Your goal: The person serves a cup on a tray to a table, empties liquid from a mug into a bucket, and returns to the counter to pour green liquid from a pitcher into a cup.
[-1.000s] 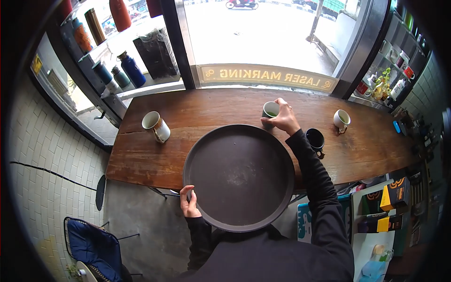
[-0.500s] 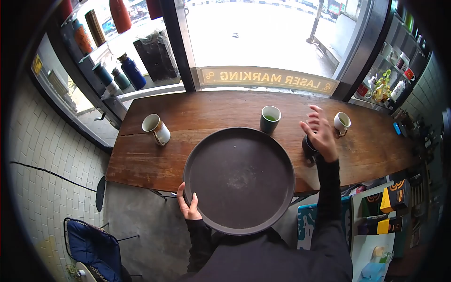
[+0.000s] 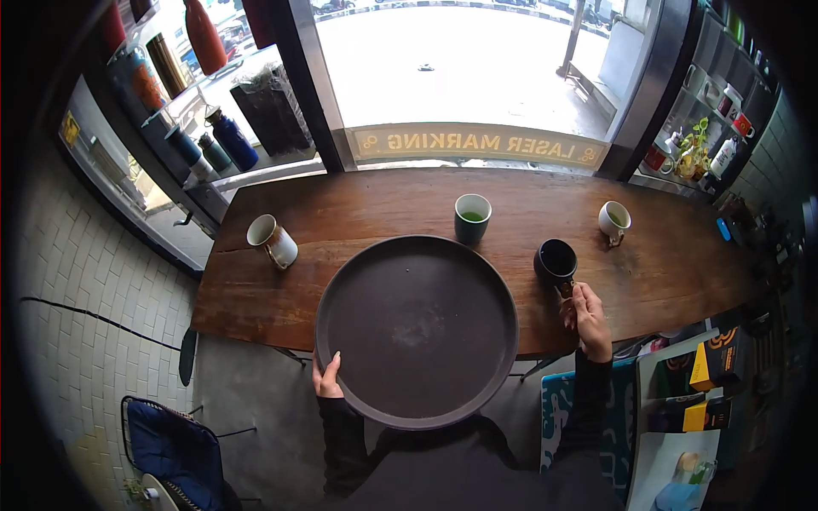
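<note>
A round dark tray [image 3: 417,332] is held level at its left rim by my left hand [image 3: 327,375], thumb on top and fingers under it. My right hand [image 3: 588,319] pinches the handle of a black mug [image 3: 556,260], which stands near the table's front edge, right of the tray. Behind the tray is a green cup [image 3: 471,223] with green liquid inside. Farther right stands a small white cup [image 3: 613,221], also with some liquid. On the left side of the table is a white and brown mug [image 3: 274,243].
The wooden table [image 3: 383,200] runs along a window. Bottles [image 3: 230,140] line shelves at the left, and mugs fill a shelf at the right. A blue chair [image 3: 175,447] sits at lower left. Boxes [image 3: 716,362] lie at the right.
My right hand has let go of the green cup, moved right and down, and taken the black mug by its handle. My left hand still holds the tray.
</note>
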Motion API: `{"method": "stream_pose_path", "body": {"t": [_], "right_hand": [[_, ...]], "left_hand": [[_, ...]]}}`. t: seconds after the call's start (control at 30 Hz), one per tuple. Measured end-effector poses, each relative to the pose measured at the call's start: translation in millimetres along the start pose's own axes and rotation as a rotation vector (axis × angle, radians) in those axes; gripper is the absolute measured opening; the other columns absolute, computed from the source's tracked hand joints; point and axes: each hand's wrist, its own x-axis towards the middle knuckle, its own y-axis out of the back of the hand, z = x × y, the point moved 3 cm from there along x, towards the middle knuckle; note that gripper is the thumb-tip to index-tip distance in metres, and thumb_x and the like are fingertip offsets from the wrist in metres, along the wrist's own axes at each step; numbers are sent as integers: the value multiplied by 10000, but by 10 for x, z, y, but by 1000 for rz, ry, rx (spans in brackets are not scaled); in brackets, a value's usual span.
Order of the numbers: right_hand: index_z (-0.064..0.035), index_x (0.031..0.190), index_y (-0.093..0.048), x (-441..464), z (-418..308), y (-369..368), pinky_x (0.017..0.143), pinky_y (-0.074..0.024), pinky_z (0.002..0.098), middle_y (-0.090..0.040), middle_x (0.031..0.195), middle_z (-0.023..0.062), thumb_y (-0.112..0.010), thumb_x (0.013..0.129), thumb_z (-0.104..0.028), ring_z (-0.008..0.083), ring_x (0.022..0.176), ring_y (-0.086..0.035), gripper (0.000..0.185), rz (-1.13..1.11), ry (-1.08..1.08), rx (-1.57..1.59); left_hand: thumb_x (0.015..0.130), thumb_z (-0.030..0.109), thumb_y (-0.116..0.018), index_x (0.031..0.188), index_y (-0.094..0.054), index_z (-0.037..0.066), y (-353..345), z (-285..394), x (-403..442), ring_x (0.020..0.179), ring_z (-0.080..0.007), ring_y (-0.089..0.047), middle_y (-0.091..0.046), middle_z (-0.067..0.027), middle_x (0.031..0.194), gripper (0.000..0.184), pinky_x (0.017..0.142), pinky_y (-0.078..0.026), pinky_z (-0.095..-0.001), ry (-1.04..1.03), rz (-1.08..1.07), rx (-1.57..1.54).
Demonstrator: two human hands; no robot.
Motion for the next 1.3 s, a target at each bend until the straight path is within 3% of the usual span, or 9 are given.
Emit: {"method": "stream_pose_path", "body": {"t": [0.1,0.2,0.43,0.6,0.77,0.87,1.0,1.2,1.3], "right_hand": [[-32,1043,-583,56,50,20,422,-382,203,-596,666,48,-442,1054,-307,76,454,-507,309,14,-56,64],[-32,973,-612,140,94,3,346,-355,211,-607,639,67,-454,1047,-332,98,396,-523,348,0,-133,161],[-16,811,-624,255,55,-18,348,-364,198,-581,577,49,-518,1017,-369,94,393,-523,422,-84,-188,116],[-12,801,-632,204,41,-6,371,-405,203,-578,569,49,-527,1015,-346,100,402,-543,410,-62,-156,177],[5,818,-637,-131,-209,-8,384,-426,214,-581,571,58,-516,1020,-348,103,412,-554,424,-158,-125,136],[16,823,-636,-402,-398,-91,396,-430,212,-594,582,63,-507,1025,-349,103,425,-564,437,-221,-88,98],[7,832,-634,-826,-533,-398,405,-443,200,-614,613,62,-484,1034,-352,101,431,-565,438,-271,-58,48],[0,841,-629,-1537,-390,-1142,466,-485,199,-626,634,62,-485,1032,-360,111,510,-621,433,-379,-118,61],[2,867,-635,-1890,-258,-1557,505,-508,218,-638,666,65,-480,1037,-341,126,558,-645,414,-455,-146,37]], "left_hand": [[855,167,-582,1192,-592,-39,-33,-8,-92,1015,-297,-650,-663,-176,1091,395,924,-516,-400,370,3,-205],[864,214,-571,1145,-623,-23,-123,42,-296,1027,-297,-646,-669,-169,1104,371,927,-512,-406,551,-30,-367],[889,247,-563,1178,-618,2,-330,35,-755,1059,-295,-626,-651,-157,1164,382,947,-499,-399,559,99,-460],[932,353,-628,1283,-562,-27,-292,-298,-939,1087,-264,-614,-623,-142,1227,521,981,-478,-362,462,78,-338],[931,441,-646,1276,-556,-83,-287,-273,-1076,1049,-216,-626,-622,-143,1228,633,929,-496,-314,429,218,80],[923,433,-662,1241,-575,-102,-229,-447,-1069,1016,-209,-640,-645,-142,1185,628,904,-509,-308,336,222,55],[909,464,-671,1211,-602,-103,-288,-130,-1230,1032,-196,-637,-662,-151,1141,646,904,-506,-302,440,216,103],[922,461,-656,1198,-598,-113,479,-285,-1437,1091,-222,-614,-645,-151,1187,639,954,-465,-307,393,198,191],[933,440,-650,1133,-608,-106,764,100,-1646,1070,-227,-616,-650,-142,1154,583,935,-472,-319,-41,202,249]]}}
